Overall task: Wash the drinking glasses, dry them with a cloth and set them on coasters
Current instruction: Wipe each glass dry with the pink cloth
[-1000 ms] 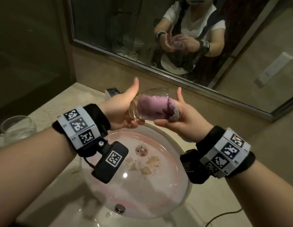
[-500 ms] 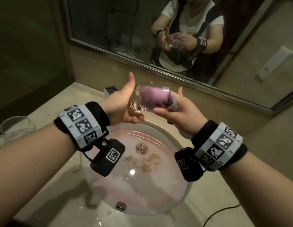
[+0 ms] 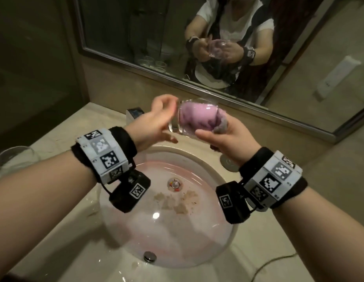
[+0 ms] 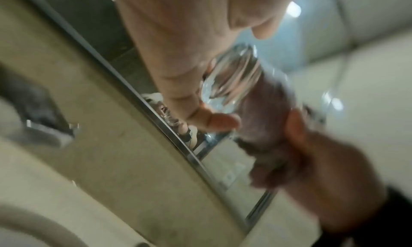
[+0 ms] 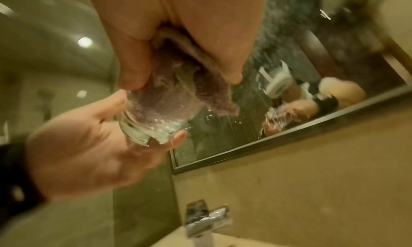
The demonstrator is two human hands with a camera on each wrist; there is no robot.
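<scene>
A clear drinking glass (image 3: 175, 128) lies on its side in the air above the sink, with a purple cloth (image 3: 195, 117) stuffed into it. My left hand (image 3: 162, 121) grips the thick base with its fingertips, thumb curled over the top. My right hand (image 3: 224, 136) is at the mouth, pinching the bunched cloth, with its thumb lying along the glass wall. The left wrist view shows the glass (image 4: 231, 78) base against my left fingers (image 4: 214, 122). The right wrist view shows the cloth (image 5: 200, 85) hanging out of the glass (image 5: 156, 125). Both wrist views are blurred.
Below the hands is the round sink (image 3: 199, 253), with a drain (image 3: 174, 185) and bits of brownish residue near it. Another glass (image 3: 14, 159) stands on the counter at far left. A mirror (image 3: 156, 37) runs along the wall behind. The faucet (image 5: 205, 219) sits under the mirror.
My left thumb, upright before, has curled down over the glass base and the hand has shifted round it. The cloth stays inside the glass, and both hands remain above the sink.
</scene>
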